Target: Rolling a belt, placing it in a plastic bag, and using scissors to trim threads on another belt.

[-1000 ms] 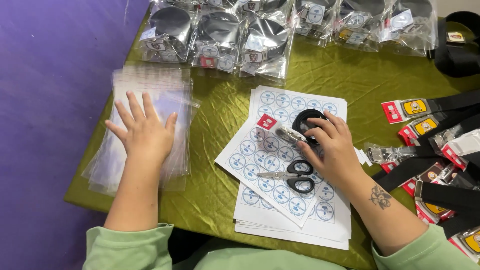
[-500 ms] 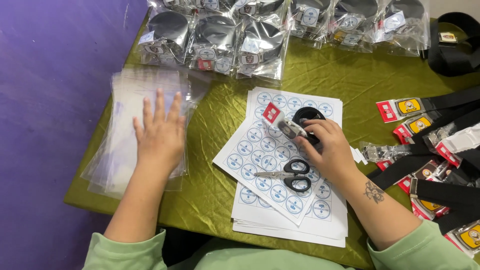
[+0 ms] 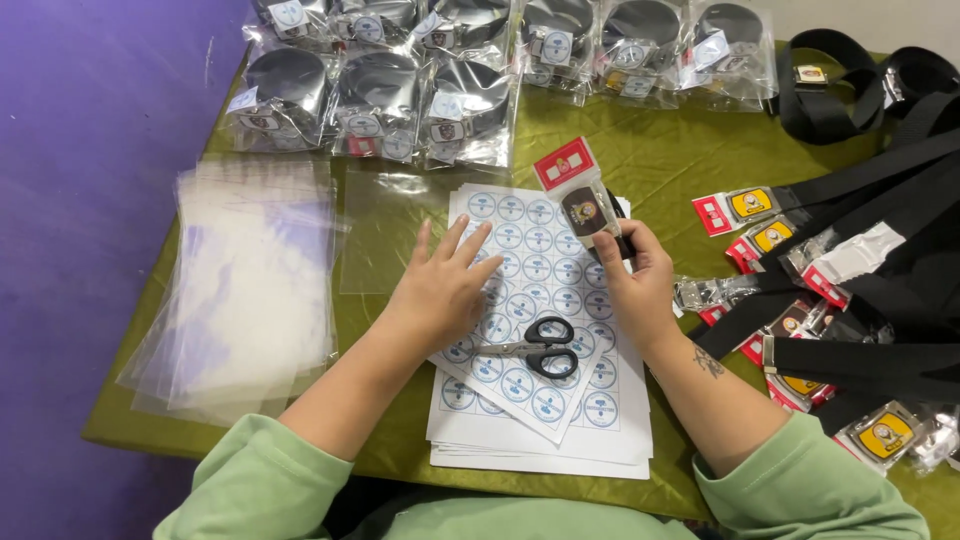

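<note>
My right hand [image 3: 636, 283] holds a rolled black belt with a metal buckle and a red tag [image 3: 580, 198], lifted above the sticker sheets. My left hand [image 3: 443, 290] lies flat, fingers spread, on a stack of white sheets of round blue stickers [image 3: 540, 250]. A single clear plastic bag [image 3: 385, 235] lies just left of that hand. Black-handled scissors [image 3: 540, 346] rest on the sheets between my two hands.
A stack of clear plastic bags [image 3: 250, 280] hangs over the left edge of the green table [image 3: 660, 150]. Several bagged belts [image 3: 400, 90] line the far side. Loose black belts with yellow buckles and red tags [image 3: 850, 290] pile at the right.
My left hand has come off the clear bag stack and moved right onto the sticker sheets; one clear bag now lies beside it. My right hand has raised the belt.
</note>
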